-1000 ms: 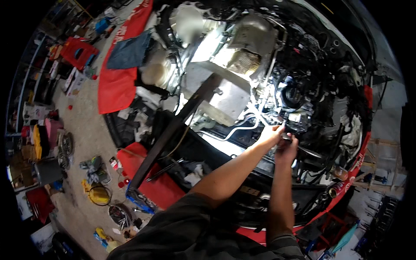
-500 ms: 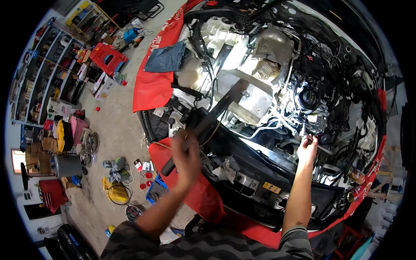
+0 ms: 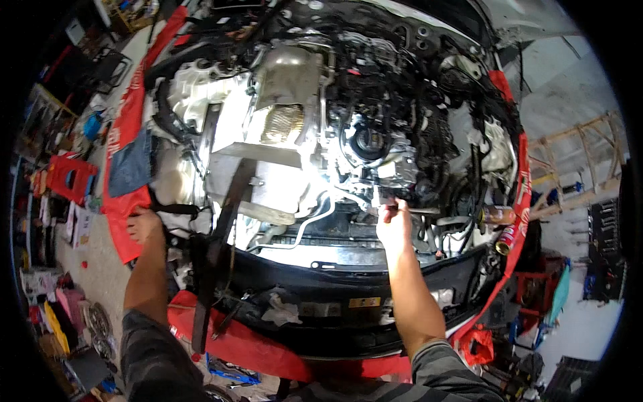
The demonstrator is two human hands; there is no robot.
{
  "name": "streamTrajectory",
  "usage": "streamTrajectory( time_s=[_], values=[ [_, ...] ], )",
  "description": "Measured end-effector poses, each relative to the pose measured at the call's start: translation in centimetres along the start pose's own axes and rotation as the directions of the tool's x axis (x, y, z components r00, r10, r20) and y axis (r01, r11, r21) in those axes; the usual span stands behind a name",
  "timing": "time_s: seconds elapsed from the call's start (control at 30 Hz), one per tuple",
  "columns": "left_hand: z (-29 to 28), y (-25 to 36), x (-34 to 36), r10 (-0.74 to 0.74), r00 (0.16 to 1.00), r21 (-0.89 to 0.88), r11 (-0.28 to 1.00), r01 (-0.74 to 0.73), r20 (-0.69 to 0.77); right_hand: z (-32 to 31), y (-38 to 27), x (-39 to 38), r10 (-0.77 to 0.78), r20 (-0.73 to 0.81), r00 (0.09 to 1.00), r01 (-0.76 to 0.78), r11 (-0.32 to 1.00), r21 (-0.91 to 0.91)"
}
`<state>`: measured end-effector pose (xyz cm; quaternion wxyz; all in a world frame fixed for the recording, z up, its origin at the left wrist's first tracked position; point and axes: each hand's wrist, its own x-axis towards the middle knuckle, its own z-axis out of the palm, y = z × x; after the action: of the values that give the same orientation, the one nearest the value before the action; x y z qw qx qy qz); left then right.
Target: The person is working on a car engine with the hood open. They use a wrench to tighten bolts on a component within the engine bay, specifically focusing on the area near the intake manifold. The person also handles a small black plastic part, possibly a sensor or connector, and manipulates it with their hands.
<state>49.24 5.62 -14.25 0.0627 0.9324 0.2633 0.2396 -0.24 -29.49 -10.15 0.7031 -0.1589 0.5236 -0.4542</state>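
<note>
My left hand (image 3: 143, 228) rests on the edge of the red fender cover (image 3: 122, 218), fingers spread and holding nothing. My right hand (image 3: 395, 226) reaches into the engine bay, fingers pinched beside a small pale piece; what they grip is too glare-washed to make out. Just beyond that hand are the brightly lit engine (image 3: 402, 167) and its round black cap (image 3: 367, 139). A long dark metal bar (image 3: 224, 231) lies aslant over the front of the car, between my arms. Its far end rests over a silver heat shield (image 3: 264, 177).
Folded denim cloth (image 3: 131, 164) lies on the left fender cover. Two cans (image 3: 499, 214) stand at the right edge of the bay. A crumpled white rag (image 3: 281, 308) sits on the front panel. A wooden ladder-like frame (image 3: 576, 164) leans at the right, near wall-hung tools (image 3: 603, 248).
My left hand has left the bar's near end and come down on the red cover. My head has turned rightward, shifting the car left in view. My right hand stays at the same engine spot.
</note>
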Motion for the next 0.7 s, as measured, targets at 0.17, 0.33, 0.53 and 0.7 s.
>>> streamTrajectory(
  time_s=[0.17,0.33,0.53,0.7],
  values=[
    [0.2,0.4,0.2,0.012,1.000,0.006,1.000,-0.012,0.010,3.6,1.2,-3.7,-0.594,0.456,0.663,0.710,0.303,-0.636],
    [-0.1,0.2,0.7,0.013,1.000,0.002,1.000,-0.013,0.021,4.5,-0.5,-4.1,-0.195,-0.052,0.979,0.175,0.948,-0.265],
    [2.1,-0.8,1.2,0.002,0.999,0.011,1.000,-0.002,0.049,4.7,-0.9,-4.2,-0.401,0.082,0.912,0.391,0.796,-0.462],
    [5.7,-3.0,3.4,0.230,0.971,0.126,0.964,-0.235,0.058,2.9,2.3,-2.8,-0.591,0.474,0.653,0.711,0.262,-0.653]
  ],
)
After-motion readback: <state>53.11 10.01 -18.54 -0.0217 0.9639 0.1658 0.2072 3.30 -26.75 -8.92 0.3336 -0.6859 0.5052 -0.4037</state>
